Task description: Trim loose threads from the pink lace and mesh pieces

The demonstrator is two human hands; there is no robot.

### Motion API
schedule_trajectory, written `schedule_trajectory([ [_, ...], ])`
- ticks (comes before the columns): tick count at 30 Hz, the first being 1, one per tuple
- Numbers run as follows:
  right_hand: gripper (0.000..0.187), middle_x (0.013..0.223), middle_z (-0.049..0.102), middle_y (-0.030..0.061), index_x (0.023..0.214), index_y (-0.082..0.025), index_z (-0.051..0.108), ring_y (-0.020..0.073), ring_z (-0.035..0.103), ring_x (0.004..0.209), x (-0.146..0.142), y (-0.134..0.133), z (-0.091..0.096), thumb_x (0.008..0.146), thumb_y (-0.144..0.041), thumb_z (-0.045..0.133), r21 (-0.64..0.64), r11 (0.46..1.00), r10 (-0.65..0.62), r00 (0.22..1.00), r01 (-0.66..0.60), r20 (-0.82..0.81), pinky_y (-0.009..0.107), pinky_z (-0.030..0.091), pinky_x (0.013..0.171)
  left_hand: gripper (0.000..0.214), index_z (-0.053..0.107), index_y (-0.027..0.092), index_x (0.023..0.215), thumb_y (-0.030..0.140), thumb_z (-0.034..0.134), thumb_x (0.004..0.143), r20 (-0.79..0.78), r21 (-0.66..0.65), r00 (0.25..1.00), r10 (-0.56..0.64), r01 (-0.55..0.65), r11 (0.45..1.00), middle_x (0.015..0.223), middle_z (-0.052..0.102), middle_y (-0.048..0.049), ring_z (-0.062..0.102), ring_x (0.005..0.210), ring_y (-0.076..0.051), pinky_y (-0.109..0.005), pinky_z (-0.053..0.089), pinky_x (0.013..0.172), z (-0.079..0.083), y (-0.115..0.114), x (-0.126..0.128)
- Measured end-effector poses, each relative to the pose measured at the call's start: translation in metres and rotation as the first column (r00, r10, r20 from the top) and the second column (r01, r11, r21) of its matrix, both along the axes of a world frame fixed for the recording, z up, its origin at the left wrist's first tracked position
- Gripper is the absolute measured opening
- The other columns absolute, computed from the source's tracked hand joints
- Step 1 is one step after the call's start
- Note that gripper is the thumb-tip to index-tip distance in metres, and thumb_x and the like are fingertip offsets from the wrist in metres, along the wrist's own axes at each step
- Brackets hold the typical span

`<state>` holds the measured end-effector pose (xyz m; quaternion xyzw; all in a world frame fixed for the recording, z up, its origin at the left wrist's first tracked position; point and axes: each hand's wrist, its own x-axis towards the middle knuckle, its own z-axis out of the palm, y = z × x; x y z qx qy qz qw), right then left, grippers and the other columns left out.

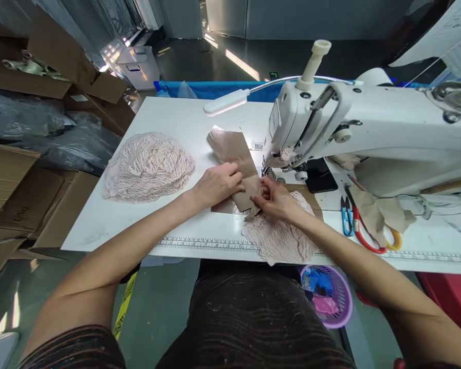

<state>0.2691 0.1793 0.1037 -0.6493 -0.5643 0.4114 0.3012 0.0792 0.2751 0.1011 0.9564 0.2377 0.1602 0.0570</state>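
Head view: A person's hands meet brown paper (236, 148) on a white surface (100, 225), the left hand (222, 183) curled over it, grip unclear, the right hand (272, 197) pinching its edge beside a sewing machine (392, 123). Pale lace fabric (272, 241) lies nearside of the right hand; a lace heap (148, 166) sits left of the left.

Creased brown paper (235, 149) slants away leftward — rumpled pale-pink lace (272, 241) beside its near end.
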Motion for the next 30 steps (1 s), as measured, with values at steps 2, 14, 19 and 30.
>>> schedule_trajectory([
  [2, 0.007, 0.061, 0.059, -0.0041, 0.093, -0.019, 0.059, 0.0137, 0.062, 0.055, 0.003, 0.001, 0.000, 0.090, -0.014, 0.061, -0.080, 0.997, -0.003, 0.995, -0.005, -0.095, 0.023, 0.048, 0.050, 0.026, 0.068, 0.018, 0.095, 0.040, 0.054, 0.099, 0.041, -0.096, 0.999, -0.036, 0.040, 0.995, 0.095, 0.064, -0.0090, 0.062, 0.085, -0.021, -0.034, 0.051, 0.068, -0.011, 0.001, -0.008],
  [14, 0.013, 0.056, 0.066, -0.0006, 0.079, -0.018, 0.067, 0.0124, 0.066, 0.050, 0.004, 0.006, -0.011, 0.090, -0.024, 0.069, -0.149, 0.978, -0.177, 0.953, 0.143, -0.246, 0.021, 0.055, 0.046, 0.052, 0.065, 0.015, 0.097, 0.065, 0.064, 0.084, -0.004, -0.189, 0.990, -0.140, 0.137, 0.972, 0.118, 0.061, -0.0182, 0.058, 0.104, -0.032, -0.047, 0.049, 0.088, 0.003, 0.009, -0.001],
  [19, 0.011, 0.059, 0.069, 0.0002, 0.084, -0.017, 0.072, 0.0125, 0.067, 0.051, 0.011, 0.005, -0.013, 0.087, -0.028, 0.073, -0.183, 0.962, -0.248, 0.925, 0.200, -0.289, 0.023, 0.060, 0.052, 0.068, 0.058, 0.020, 0.063, 0.069, 0.028, 0.099, 0.208, -0.652, 0.969, -0.132, 0.238, 0.720, 0.118, 0.070, -0.0157, 0.064, 0.115, -0.026, -0.043, 0.052, 0.096, -0.003, 0.027, -0.012],
  [30, 0.038, 0.070, 0.065, 0.0003, 0.085, -0.019, 0.067, 0.0121, 0.061, 0.060, 0.013, -0.005, -0.014, 0.079, -0.056, 0.075, 0.074, 0.986, -0.104, 0.899, 0.149, -0.425, 0.022, 0.047, 0.044, 0.057, 0.057, 0.018, 0.133, 0.048, 0.067, 0.084, -0.090, -0.318, 0.969, -0.229, 0.190, 0.929, 0.131, 0.059, -0.0186, 0.056, 0.119, -0.035, -0.053, 0.047, 0.099, 0.007, -0.015, -0.003],
])
